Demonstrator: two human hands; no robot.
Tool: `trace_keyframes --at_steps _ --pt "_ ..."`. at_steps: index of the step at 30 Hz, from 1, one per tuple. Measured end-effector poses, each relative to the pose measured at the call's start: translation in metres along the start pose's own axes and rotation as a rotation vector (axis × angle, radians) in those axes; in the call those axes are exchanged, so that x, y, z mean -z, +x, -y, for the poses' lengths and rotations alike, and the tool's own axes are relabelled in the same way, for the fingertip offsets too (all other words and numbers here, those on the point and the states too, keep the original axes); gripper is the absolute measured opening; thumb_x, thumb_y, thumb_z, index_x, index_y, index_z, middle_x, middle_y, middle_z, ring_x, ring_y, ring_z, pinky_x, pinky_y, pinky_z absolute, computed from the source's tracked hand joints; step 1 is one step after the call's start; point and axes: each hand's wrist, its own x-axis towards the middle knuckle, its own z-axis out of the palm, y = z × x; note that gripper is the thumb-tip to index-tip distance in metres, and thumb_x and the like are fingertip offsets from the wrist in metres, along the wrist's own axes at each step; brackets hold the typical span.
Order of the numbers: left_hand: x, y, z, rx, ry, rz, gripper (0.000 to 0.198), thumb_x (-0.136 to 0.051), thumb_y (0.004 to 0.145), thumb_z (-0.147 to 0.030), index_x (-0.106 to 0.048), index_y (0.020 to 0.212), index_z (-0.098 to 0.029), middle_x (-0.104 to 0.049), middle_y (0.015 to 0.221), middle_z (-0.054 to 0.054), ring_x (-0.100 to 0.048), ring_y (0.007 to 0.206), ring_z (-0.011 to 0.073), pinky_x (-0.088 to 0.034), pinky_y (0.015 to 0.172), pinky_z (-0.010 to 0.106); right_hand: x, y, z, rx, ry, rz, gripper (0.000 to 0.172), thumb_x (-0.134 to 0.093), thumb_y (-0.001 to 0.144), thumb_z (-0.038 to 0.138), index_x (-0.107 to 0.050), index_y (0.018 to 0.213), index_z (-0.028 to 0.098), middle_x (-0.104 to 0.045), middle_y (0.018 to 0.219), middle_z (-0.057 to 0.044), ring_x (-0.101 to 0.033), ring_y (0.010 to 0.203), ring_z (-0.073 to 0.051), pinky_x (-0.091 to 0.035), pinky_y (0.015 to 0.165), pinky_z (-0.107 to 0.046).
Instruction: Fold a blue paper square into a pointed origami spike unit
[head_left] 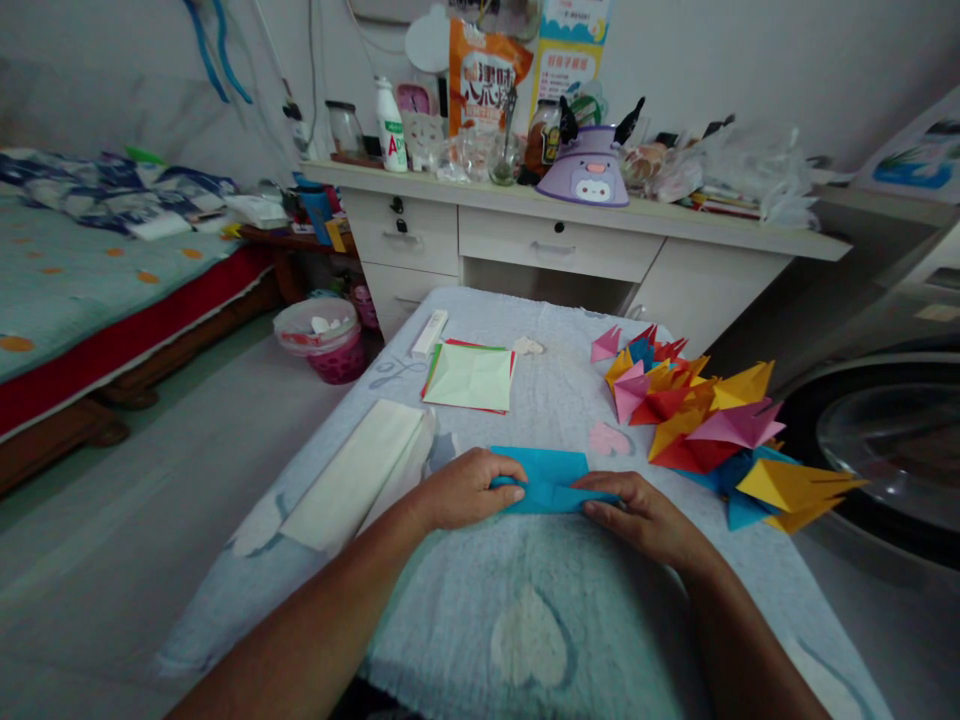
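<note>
Blue paper (546, 468), one piece, part-folded: lies at the centre of my feed on a cloth-covered table (450, 620); I take it as the hub of my clock. Left hand (466, 490), one: curled nearly closed, thumb and fingers pinching the paper at nine o'clock. Right hand (646, 515), one: half-curled, thumb and fingers nipping a narrow flap of it at three o'clock. Square sheets (471, 378), one stack, pale sheet uppermost, red and green edges showing: between ten and eleven o'clock. White box (430, 334), small: just beyond the stack. Folded white sheet (352, 475), long, cloth or paper, I cannot tell: nine o'clock. Folded paper shapes (694, 420), pointed, yellow, red, pink and blue: clustered between two and three o'clock. Purple visor (589, 168), one: twelve o'clock, on a white desk (720, 268).
</note>
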Motion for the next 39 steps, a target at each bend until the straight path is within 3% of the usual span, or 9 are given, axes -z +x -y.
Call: trace_keyframes --at_steps 7,12,16,19,23,26,32,39 --pt "0.004 -0.001 0.0 0.061 0.009 0.039 0.019 -0.072 0.071 -0.028 -0.066 0.084 -0.016 -0.061 0.075 -0.003 -0.054 0.07 0.013 -0.036 0.063 0.022 -0.001 0.0 0.0 0.016 -0.001 0.029 0.028 -0.055 0.094 0.042 -0.07 0.09 0.018 -0.068 0.092 -0.005 -0.06 0.08 -0.018 -0.046 0.074 -0.029" --pt "0.005 -0.001 0.001 0.129 0.028 0.025 0.012 -0.067 0.074 -0.026 -0.061 0.075 -0.016 -0.054 0.067 -0.005 -0.051 0.064 0.0114 -0.031 0.058 0.021 -0.002 0.0 -0.001 -0.039 -0.033 -0.022 0.027 -0.057 0.092 0.044 -0.063 0.084 0.019 -0.061 0.078 -0.001 -0.054 0.071 -0.015 -0.044 0.066 -0.026" --pt "0.004 0.001 0.001 0.2 0.025 -0.059 0.013 -0.063 0.078 -0.03 -0.061 0.078 -0.017 -0.057 0.068 -0.004 -0.053 0.064 0.0128 -0.031 0.057 0.022 -0.005 0.004 0.0 -0.104 -0.124 -0.125 0.026 -0.057 0.09 0.044 -0.062 0.086 0.02 -0.061 0.077 -0.001 -0.056 0.07 -0.017 -0.044 0.064 -0.028" --pt "0.002 0.002 0.003 0.234 0.009 -0.151 0.013 -0.061 0.079 -0.028 -0.061 0.088 -0.02 -0.057 0.067 -0.004 -0.054 0.064 0.0134 -0.031 0.056 0.022 -0.007 0.008 -0.003 -0.081 -0.261 -0.24 0.025 -0.06 0.086 0.044 -0.064 0.09 0.019 -0.064 0.09 -0.006 -0.059 0.085 -0.022 -0.047 0.078 -0.034" --pt "-0.002 0.004 0.006 0.252 0.025 -0.214 0.029 -0.06 0.079 -0.025 -0.057 0.108 -0.024 -0.056 0.065 -0.006 -0.054 0.062 0.0134 -0.032 0.056 0.022 -0.007 0.011 -0.009 -0.076 -0.31 -0.363 0.032 -0.061 0.082 0.046 -0.065 0.098 0.018 -0.064 0.105 -0.011 -0.057 0.102 -0.028 -0.044 0.092 -0.042" --pt "-0.004 0.004 0.007 0.257 0.068 -0.253 0.034 -0.059 0.08 -0.025 -0.054 0.114 -0.025 -0.055 0.064 -0.007 -0.054 0.062 0.0136 -0.033 0.057 0.022 -0.005 0.011 -0.012 -0.054 -0.304 -0.359 0.031 -0.056 0.084 0.046 -0.066 0.095 0.018 -0.064 0.105 -0.011 -0.056 0.102 -0.029 -0.044 0.09 -0.043" --pt "-0.004 0.004 0.005 0.269 0.176 -0.29 0.035 -0.059 0.081 -0.025 -0.052 0.116 -0.026 -0.053 0.064 -0.007 -0.056 0.063 0.0159 -0.034 0.061 0.025 -0.003 0.014 -0.024 -0.062 -0.376 -0.41 0.029 -0.059 0.082 0.039 -0.057 0.061 0.02 -0.064 0.095 -0.009 -0.058 0.094 -0.026 -0.043 0.086 -0.041" --pt "-0.004 0.004 0.003 0.265 0.277 -0.295 0.038 -0.058 0.082 -0.023 -0.051 0.119 -0.025 -0.057 0.071 -0.004 -0.059 0.068 0.0181 -0.035 0.065 0.026 -0.005 0.017 -0.033 -0.086 -0.46 -0.436 0.026 -0.063 0.079 0.035 -0.057 0.059 0.021 -0.064 0.094 -0.009 -0.058 0.092 -0.025 -0.044 0.083 -0.04"
